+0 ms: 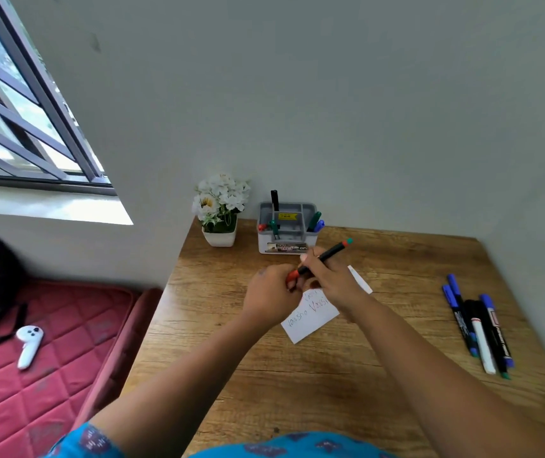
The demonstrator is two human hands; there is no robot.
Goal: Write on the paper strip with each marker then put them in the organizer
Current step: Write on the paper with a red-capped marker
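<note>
While five markers (477,328) wait near the table's (380,375) right edge, left hand (272,292) pinches the red cap and right hand (328,276) grips a red marker (325,256) over the written-on paper strip (310,317); five stand in the far-edge organizer (287,231).

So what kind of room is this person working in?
Probably a bedroom or home study corner: a wooden desk against the wall, a red quilted mattress beside it, and a barred window.

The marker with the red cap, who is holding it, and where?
The right hand grips the marker around the middle of its black barrel. The left hand pinches its red cap at the lower end.
</note>
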